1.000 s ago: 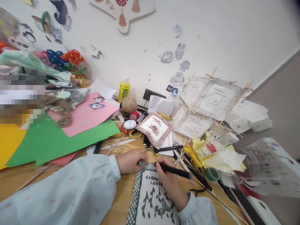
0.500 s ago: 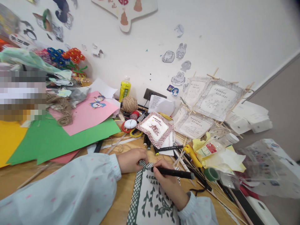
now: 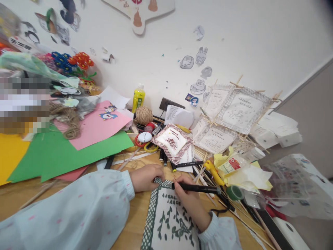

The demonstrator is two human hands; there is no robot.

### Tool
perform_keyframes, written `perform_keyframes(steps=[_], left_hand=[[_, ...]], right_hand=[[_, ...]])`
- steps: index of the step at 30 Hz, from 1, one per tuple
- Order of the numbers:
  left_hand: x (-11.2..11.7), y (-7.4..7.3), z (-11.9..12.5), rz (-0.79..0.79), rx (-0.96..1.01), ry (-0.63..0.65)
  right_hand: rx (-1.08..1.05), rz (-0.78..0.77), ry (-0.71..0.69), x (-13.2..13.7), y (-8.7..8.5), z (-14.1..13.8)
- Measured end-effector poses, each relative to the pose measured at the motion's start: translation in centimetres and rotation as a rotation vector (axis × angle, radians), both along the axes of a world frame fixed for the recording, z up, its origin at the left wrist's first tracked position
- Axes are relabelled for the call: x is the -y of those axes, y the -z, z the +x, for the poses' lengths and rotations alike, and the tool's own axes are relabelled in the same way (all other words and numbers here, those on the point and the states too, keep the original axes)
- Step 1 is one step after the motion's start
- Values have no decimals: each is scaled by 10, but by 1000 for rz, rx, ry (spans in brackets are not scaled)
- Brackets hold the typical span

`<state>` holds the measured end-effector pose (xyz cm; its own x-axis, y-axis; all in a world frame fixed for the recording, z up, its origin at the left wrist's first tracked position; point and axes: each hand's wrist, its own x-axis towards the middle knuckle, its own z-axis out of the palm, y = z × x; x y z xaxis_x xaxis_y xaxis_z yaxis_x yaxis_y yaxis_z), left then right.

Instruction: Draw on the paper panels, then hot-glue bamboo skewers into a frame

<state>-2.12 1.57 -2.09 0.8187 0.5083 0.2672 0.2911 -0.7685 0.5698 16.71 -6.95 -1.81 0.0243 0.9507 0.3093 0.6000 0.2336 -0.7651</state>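
A white paper sheet (image 3: 179,215) lies on the table, with a dark green lattice border, small written characters and leafy branches drawn on it. My right hand (image 3: 191,201) grips a black marker pen (image 3: 200,188) that points left, its tip end at the sheet's top border. Whether the tip touches the paper I cannot tell. My left hand (image 3: 148,177), fingers curled, holds the sheet's upper left corner; its fingertips are partly hidden. Just beyond my hands lies a diamond-shaped card (image 3: 173,140) with a red lattice border, beside another black marker (image 3: 189,164).
Green paper (image 3: 85,156) and pink paper (image 3: 96,121) spread to the left. A twine ball (image 3: 144,115) and yellow bottle (image 3: 138,97) stand behind. A yellow glue gun (image 3: 214,172), green tape roll (image 3: 235,193) and sticks crowd the right, below a stick-framed panel (image 3: 239,111).
My right hand has shifted slightly right with the marker, uncovering more of the sheet's top border and writing. My left hand stays where it was.
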Motion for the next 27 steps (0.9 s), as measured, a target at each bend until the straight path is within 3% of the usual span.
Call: perform_keyframes(steps=[5,15,23,27], left_hand=[[0,0,0,14,-4,-13],[0,0,0,34,-2,-9],[-1,1,0,30,-2,-6],[0,1,0,36,7,-9]], right_hand=[[29,35,-53,2,2,-2],[26,57,115,-2,-6,5],[28,15,-38,2,-2,1],[71,26,-23,2,-5,0]])
